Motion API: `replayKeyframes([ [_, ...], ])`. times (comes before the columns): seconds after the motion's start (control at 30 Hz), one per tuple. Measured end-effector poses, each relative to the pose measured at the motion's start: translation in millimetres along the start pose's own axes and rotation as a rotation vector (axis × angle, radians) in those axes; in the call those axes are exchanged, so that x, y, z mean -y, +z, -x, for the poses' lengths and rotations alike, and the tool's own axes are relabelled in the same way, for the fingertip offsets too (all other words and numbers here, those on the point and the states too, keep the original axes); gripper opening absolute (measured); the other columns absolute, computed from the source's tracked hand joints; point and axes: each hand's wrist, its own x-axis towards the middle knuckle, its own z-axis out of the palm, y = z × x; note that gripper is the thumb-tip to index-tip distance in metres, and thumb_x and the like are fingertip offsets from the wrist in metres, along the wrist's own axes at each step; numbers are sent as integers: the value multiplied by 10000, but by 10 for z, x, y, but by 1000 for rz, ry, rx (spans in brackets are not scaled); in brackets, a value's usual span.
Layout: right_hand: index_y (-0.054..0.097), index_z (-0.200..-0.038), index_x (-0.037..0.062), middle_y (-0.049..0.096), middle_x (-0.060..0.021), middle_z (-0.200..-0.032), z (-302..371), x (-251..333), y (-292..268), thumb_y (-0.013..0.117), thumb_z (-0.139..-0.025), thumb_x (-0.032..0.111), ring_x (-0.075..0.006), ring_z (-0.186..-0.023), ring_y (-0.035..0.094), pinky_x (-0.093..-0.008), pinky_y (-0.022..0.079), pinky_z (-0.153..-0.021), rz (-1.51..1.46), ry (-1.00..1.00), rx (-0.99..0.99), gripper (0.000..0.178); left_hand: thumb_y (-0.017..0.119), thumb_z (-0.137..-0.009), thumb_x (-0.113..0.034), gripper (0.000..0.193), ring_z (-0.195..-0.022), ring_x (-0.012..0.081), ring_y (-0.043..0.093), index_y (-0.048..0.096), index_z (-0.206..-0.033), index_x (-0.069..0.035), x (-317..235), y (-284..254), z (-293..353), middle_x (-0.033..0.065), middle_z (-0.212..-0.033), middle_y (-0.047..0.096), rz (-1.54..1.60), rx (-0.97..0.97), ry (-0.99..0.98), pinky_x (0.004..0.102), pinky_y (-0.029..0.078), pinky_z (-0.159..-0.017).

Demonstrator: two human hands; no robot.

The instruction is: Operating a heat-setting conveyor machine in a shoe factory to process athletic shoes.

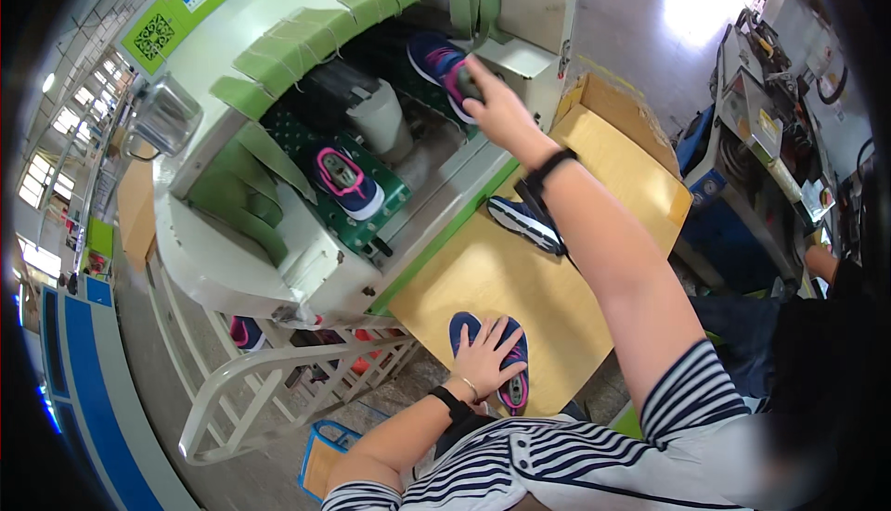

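Note:
My right hand (501, 112) reaches into the machine's opening and grips a navy and pink sneaker (429, 58) at its heel end; some of the fingers are hidden. Another such sneaker (345, 181) sits on the green perforated conveyor belt (390, 205), to the left. My left hand (483, 355) lies with spread fingers over a pair of sneakers (515, 390) on the near part of the wooden board (557, 325). Partly behind my right forearm, one more dark shoe (522, 223) rests on its side on the board, with its white and black sole showing.
The white machine (213, 251) has green flap curtains (353, 10) over its opening. A clear jug (167, 116) stands on its left. Below are a white rail (223, 400) and racked shoes (246, 333). Another person's arm (821, 260) shows at right, near equipment (733, 168).

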Motion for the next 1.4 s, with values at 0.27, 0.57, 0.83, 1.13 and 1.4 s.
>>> replayKeyframes([
  [0.27,394,-1450,0,593,-275,-1305,476,-866,303,718,-869,434,-424,-1185,582,-445,442,-1028,82,231,-16,795,617,-857,-513,648,-1268,334,516,604,-1308,-47,109,44,81,133,-1398,575,24,-182,-25,531,335,-1080],
  [0.57,472,-1293,-49,661,-264,-1112,2731,-290,-93,898,-648,327,-410,-1063,641,-442,511,-906,204,704,263,860,674,-850,-408,530,-1186,315,586,655,-1217,-25,105,154,131,157,-1306,632,-5,-276,36,450,412,-1016],
  [0.83,523,-1306,-66,668,-234,-1141,3228,-308,63,815,-729,224,-285,-1064,664,-388,514,-919,-126,738,19,709,660,-874,-407,525,-1097,339,610,623,-1222,-16,43,155,38,168,-1235,654,204,-249,67,430,450,-929],
  [1.13,390,-1467,-35,486,-241,-1422,3668,1238,-388,716,-905,365,-304,-1321,481,-392,371,-1107,-544,446,118,762,285,-977,-692,765,-1258,332,563,406,-1462,-113,281,-495,199,126,-1368,569,1847,170,-106,503,509,-1011],
  [1.4,262,-1502,-56,483,-304,-1392,4593,1183,23,832,-760,261,-405,-1303,495,-449,393,-1094,-230,664,352,988,303,-971,-692,779,-1244,328,584,458,-1413,-69,440,-1286,15,124,-1351,591,1909,-87,64,528,481,-1039],
])
